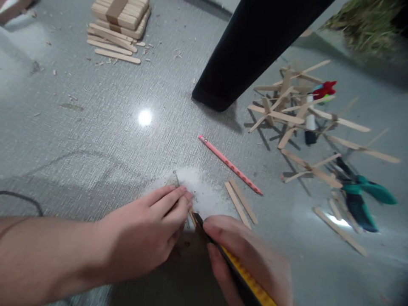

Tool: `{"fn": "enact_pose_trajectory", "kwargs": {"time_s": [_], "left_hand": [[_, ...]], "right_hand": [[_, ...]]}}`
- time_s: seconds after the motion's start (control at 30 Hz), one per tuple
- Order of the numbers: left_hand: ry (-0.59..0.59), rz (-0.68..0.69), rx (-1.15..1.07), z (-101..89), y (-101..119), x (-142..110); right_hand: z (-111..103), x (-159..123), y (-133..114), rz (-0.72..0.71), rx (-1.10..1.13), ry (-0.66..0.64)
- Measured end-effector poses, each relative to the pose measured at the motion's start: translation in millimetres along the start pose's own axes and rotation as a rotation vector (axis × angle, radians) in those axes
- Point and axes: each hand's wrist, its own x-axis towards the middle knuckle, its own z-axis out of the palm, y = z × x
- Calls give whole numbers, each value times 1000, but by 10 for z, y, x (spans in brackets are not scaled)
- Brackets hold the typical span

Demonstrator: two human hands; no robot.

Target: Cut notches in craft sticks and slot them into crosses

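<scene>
My left hand (149, 225) is closed, its fingertips pressing down on a craft stick (192, 216) near the table's front edge. Most of that stick is hidden under the fingers. A greyish pointed tip (174, 179) pokes out beyond them; I cannot tell what it belongs to. My right hand (255, 250), a little blurred, grips a yellow and black utility knife (244, 274). The front end of the knife is at the stick, close by my left fingers. Two loose craft sticks (237, 204) lie beyond my right hand, with a pink pencil (230, 165) past them.
White powder (210, 195) surrounds the work spot. A black post (251, 51) stands at the back. Joined craft-stick pieces (287, 114) and green-handled pliers (358, 191) lie at right. Bundled craft sticks (127, 17) are stacked at the far left. Dried grass (366, 25) sits top right.
</scene>
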Motion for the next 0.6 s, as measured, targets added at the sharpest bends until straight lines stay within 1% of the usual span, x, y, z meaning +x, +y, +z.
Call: {"fn": "enact_pose_trajectory", "kwargs": {"time_s": [0.2, 0.43, 0.53, 0.6], "left_hand": [[7, 0, 8, 14, 0, 12], [-2, -25, 3, -3, 5, 0], [4, -10, -10, -7, 10, 9], [0, 3, -14, -5, 19, 15]], "right_hand": [[3, -39, 22, -4, -35, -48], [46, -67, -23, -18, -92, 3], [72, -79, -17, -1, -107, 6], [77, -76, -7, -23, -91, 22]]}}
